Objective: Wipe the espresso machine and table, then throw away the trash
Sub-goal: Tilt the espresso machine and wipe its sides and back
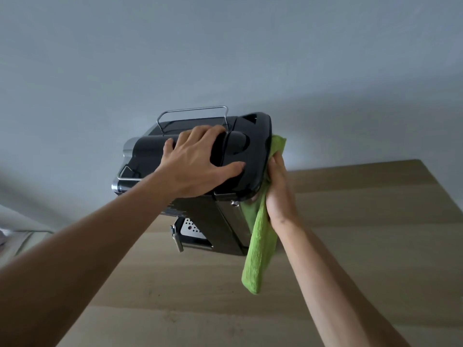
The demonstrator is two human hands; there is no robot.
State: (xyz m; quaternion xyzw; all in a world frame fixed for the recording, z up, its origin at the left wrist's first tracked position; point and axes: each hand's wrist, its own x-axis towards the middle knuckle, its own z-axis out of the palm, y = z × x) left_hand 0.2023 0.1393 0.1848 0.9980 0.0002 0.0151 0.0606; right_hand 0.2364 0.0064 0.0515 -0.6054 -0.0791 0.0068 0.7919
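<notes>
- Your right hand (280, 194) presses the ribbed green cloth (258, 246) flat against the espresso machine (253, 156) (fingertips hidden).
- Your left hand (198, 161) lies spread on its glossy top.

Reaches forward with both bare arms, forearms converging. Lays left hand (200, 160) palm down, fingers splayed, thumb stretched wide to the right. Holds right hand (280, 191) edge-on, palm facing left, fingers straight, close together.

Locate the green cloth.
Head view, right of centre: the right hand presses the green cloth against the side of the espresso machine, lower end hanging over the table.
</notes>
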